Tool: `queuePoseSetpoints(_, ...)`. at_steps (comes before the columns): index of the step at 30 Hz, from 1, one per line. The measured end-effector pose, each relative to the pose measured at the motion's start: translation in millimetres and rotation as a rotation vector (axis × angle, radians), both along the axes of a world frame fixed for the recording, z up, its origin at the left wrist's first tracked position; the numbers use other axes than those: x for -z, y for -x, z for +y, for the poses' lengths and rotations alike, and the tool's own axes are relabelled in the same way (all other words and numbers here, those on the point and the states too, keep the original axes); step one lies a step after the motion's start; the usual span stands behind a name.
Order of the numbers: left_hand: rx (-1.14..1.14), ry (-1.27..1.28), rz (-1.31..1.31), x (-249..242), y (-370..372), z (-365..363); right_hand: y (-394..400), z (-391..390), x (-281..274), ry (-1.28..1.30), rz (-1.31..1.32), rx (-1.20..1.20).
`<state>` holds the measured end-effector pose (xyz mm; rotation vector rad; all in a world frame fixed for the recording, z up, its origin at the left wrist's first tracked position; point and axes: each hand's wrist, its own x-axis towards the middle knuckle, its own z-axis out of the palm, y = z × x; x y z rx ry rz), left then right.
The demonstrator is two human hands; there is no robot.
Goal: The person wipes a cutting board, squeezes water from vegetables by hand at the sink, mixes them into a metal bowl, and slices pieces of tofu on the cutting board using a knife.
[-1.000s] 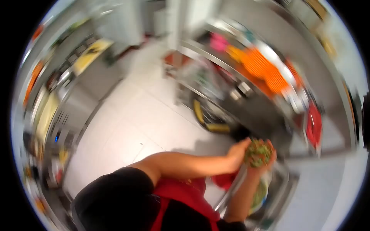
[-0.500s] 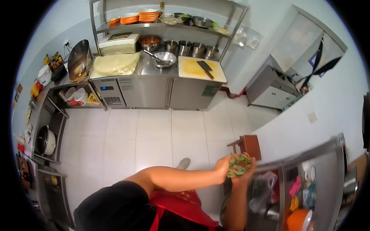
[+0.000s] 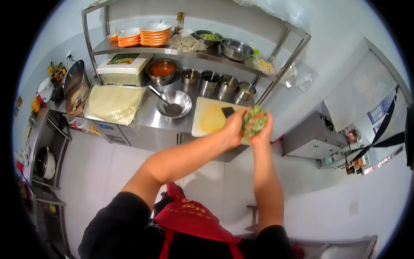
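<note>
Between my left hand (image 3: 234,128) and my right hand (image 3: 264,131) is a heap of chopped green and red vegetables (image 3: 254,122). Both hands are cupped around it from the two sides, held up over the right part of the white cutting board (image 3: 205,113). On that board lies a cleaver (image 3: 227,112); its dark blade shows, while the handle is hidden behind my left hand. To the left of the board stands a shiny metal bowl (image 3: 183,98) with a ladle (image 3: 172,109) resting in it.
Several metal canisters (image 3: 210,82) and a pot of red sauce (image 3: 161,70) line the counter's back. A plastic-covered pale slab (image 3: 114,103) lies at left. Above hangs a steel shelf (image 3: 185,52) with orange-rimmed plates (image 3: 155,34) and bowls. A small stool (image 3: 252,218) stands below right.
I have turned and come closer to the counter. My hands have carried the vegetables from beside the lower right shelving up to the cutting board, still cupped together.
</note>
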<state>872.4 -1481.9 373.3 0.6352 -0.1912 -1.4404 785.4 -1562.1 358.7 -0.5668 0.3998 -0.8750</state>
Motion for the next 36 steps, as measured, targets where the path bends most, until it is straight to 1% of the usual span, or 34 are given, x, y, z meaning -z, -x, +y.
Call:
queuePoseSetpoints(1, 0.013, 0.049, -0.026, -7.4, -29.0, -38.6, -24.8, -35.8, -16.3, 0.039, -0.007, -0.051)
queuePoseSetpoints(2, 0.011, 0.096, -0.071, -28.1, -53.7, -66.4, -49.5, -73.4, -31.0, 0.074, -0.016, -0.1)
queuePoseSetpoints(3, 0.012, 0.14, -0.118, -50.4, -79.4, -91.0, -77.2, -108.9, -47.4, 0.112, -0.03, -0.115)
queuePoseSetpoints(4, 0.035, 0.182, -0.152, -59.9, -107.5, -123.7, -101.9, -141.1, -58.3, 0.145, -0.043, -0.123)
queuePoseSetpoints(5, 0.062, 0.227, -0.188, -68.0, -133.4, -156.4, -128.5, -175.0, -66.3, 0.147, -0.051, -0.111)
queuePoseSetpoints(7, 0.05, 0.272, -0.333, -96.2, -180.3, -201.4, -179.2, -236.8, -94.2, 0.208, 0.043, -0.022)
queuePoseSetpoints(8, 0.035, 0.274, -0.378, -102.3, -205.5, -231.3, -200.8, -263.4, -106.5, 0.229, 0.031, -0.009)
queuePoseSetpoints(9, 0.037, 0.299, -0.383, -118.6, -231.3, -257.0, -226.0, -286.2, -120.7, 0.239, 0.027, -0.031)
queuePoseSetpoints(11, 0.024, 0.096, -0.68, -121.2, -265.4, -294.9, -252.9, -320.6, -122.6, 0.214, 0.062, -0.05)
queuePoseSetpoints(12, 0.012, 0.051, -0.77, -127.0, -282.1, -308.0, -266.4, -334.8, -129.7, 0.236, 0.135, -0.064)
queuePoseSetpoints(13, 0.019, 0.041, -0.761, -124.0, -299.3, -328.7, -276.4, -346.6, -134.5, 0.256, 0.204, -0.079)
queuePoseSetpoints(14, 0.082, 0.045, -0.766, -116.8, -316.0, -349.7, -282.7, -358.7, -131.9, 0.26, 0.243, -0.144)
queuePoseSetpoints(15, 0.147, 0.049, -0.774, -112.4, -327.7, -359.7, -286.2, -366.8, -128.2, 0.24, 0.245, -0.141)
queuePoseSetpoints(17, 0.171, 0.027, -0.747, -99.3, -346.2, -379.8, -287.7, -386.4, -118.6, 0.385, 0.434, -0.288)
queuePoseSetpoints(19, 0.178, -0.064, -0.96, -79.4, -360.6, -401.8, -295.6, -411.6, -101.2, 0.386, 0.494, -0.297)
queuePoseSetpoints(20, 0.104, -0.102, -0.981, -69.2, -362.9, -412.5, -298.3, -421.5, -93.1, 0.46, 0.573, -0.257)
queuePoseSetpoints(21, 0.106, -0.11, -0.969, -61.2, -366.4, -422.3, -301.7, -427.5, -88.6, 0.54, 0.649, -0.22)
queuePoseSetpoints(22, 0.113, -0.162, -1.104, -58.3, -372.1, -431.3, -307.6, -433.5, -86.8, 0.54, 0.651, -0.227)
queuePoseSetpoints(23, 0.12, -0.217, -1.242, -54.3, -376.5, -439.8, -312.9, -439.1, -83.3, 0.624, 0.744, -0.174)
queuePoseSetpoints(24, 0.077, -0.232, -1.264, -54.8, -375.2, -438.9, -316.2, -446.1, -76.1, 0.703, 0.836, -0.121)
queuePoseSetpoints(25, 0.081, -0.244, -1.261, -55.5, -374.8, -437.2, -318.8, -455.8, -67.9, 0.694, 0.835, -0.129)
queuePoseSetpoints(27, 0.102, -0.266, -1.443, -62.6, -374.8, -435.9, -325.0, -478.3, -58.0, 1.232, 1.258, 0.063)
queuePoseSetpoints(28, 0.103, -0.274, -1.446, -59.2, -374.7, -438.9, -324.8, -470.4, -64.3, 1.229, 1.253, 0.059)
queuePoseSetpoints(30, -0.013, -0.286, -1.748, -51.1, -373.2, -444.1, -320.3, -450.5, -80.3, 1.381, 1.381, 0.067)
queuePoseSetpoints(31, -0.009, -0.294, -1.748, -49.5, -375.6, -447.6, -322.2, -442.8, -89.9, 1.378, 1.377, 0.059)
queuePoseSetpoints(33, 0.156, -0.299, -1.903, -49.4, -381.6, -452.9, -325.9, -434.6, -99.9, 1.233, 1.519, -0.002)
queuePoseSetpoints(34, 0.16, -0.308, -1.902, -56.4, -380.2, -450.1, -328.3, -442.6, -98.0, 1.231, 1.515, -0.011)
queuePoseSetpoints(36, 0.307, -0.31, -2.019, -66.7, -376.7, -445.1, -331.2, -461.0, -94.0, 1.188, 1.455, -0.183)
